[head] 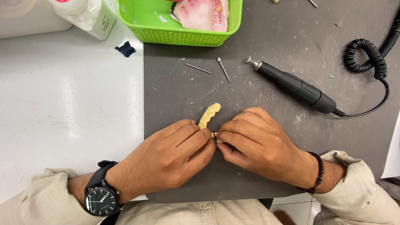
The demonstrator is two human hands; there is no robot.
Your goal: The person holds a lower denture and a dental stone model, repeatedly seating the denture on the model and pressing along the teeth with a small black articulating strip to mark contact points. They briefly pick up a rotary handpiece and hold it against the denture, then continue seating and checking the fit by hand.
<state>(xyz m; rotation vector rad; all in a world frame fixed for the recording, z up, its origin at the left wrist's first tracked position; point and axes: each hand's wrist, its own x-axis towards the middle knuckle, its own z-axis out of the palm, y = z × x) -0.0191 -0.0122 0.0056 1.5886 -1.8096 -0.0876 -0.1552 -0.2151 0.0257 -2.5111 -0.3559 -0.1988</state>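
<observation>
You pinch the cream tooth-row piece (209, 115) with both hands (171, 156) (254, 143) near the handpiece (296, 86); judging so, trimming needs steady grip.

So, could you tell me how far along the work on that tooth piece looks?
Judging by the grey dust on the mat, some grinding looks done; the handpiece lies set aside beside two loose burs. In hand: both the left hand and right hand pinch the cream tooth piece. Left, perhaps: the pink cast sits in the green basket.
</observation>
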